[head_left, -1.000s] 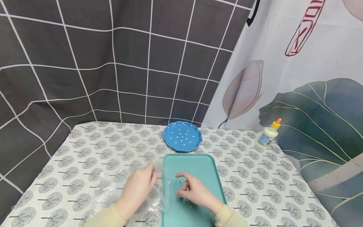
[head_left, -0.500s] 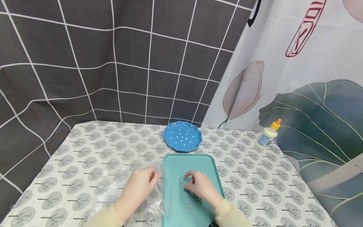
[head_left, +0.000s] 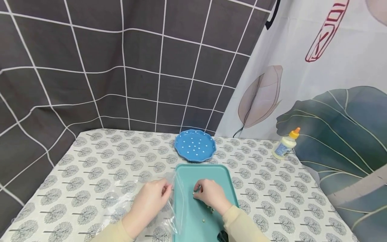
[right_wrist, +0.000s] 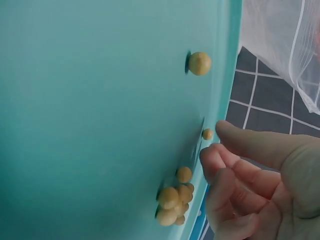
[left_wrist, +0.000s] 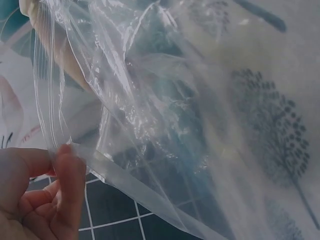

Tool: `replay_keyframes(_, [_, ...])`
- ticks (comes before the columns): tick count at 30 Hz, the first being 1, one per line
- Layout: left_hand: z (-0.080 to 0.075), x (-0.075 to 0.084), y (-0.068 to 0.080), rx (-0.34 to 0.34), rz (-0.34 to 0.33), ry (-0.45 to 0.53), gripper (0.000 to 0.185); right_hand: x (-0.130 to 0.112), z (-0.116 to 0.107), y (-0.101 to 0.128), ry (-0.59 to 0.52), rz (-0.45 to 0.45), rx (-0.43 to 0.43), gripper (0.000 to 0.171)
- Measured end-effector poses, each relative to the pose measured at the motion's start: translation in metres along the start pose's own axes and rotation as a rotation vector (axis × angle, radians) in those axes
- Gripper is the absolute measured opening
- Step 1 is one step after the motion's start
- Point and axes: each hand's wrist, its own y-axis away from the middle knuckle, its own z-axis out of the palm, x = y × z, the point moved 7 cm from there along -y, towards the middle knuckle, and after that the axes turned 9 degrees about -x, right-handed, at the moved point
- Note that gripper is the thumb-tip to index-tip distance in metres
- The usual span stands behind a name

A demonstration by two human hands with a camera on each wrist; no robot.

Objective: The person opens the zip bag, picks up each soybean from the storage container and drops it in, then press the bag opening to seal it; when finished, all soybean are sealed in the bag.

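My left hand pinches the rim of a clear zip bag between thumb and forefinger. The crumpled bag lies over the cloth and the left edge of a teal tray. Over the tray, my right hand has its thumb and forefinger apart, close around a round pale-yellow bean, likely a soybean. In the right wrist view the other fingers are bent, with nothing visible in them. Several similar soybeans cluster nearby on the tray, and a single soybean lies apart. The bag's contents cannot be made out.
Behind the tray stands a blue plate with white dots and a wavy rim. A glue bottle with an orange tip stands at the back right. Tree-patterned cloth covers the table; a dark checked curtain hangs behind.
My right hand drew back to the right, uncovering beans on the tray, then lowered its thumb and forefinger around a single bean. The left hand keeps its pinch on the bag, shifting slightly.
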Motion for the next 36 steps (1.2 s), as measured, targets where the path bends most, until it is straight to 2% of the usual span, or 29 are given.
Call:
replay_keyframes(7, [-0.002,-0.003,-0.002,0.002,-0.01,-0.001,0.012,0.001,0.002,-0.004,0.038,0.023,-0.009,0.014])
replay_keyframes(19, [0.003,-0.008,-0.006,-0.031,-0.038,0.048,0.006,-0.001,0.006,-0.008,0.024,-0.024,-0.028,0.014])
replay_keyframes(25, [0.006,-0.012,-0.009,-0.072,-0.06,0.064,0.01,0.0,0.001,-0.004,-0.099,-0.07,-0.049,0.01])
replay_keyframes(30, [0.008,-0.014,-0.013,-0.077,-0.062,0.046,0.01,0.001,0.001,0.0,-0.219,-0.108,-0.085,0.007])
replay_keyframes(36, [0.01,-0.013,-0.014,-0.087,-0.059,0.038,0.013,-0.015,0.002,0.007,-0.311,-0.22,-0.139,0.006])
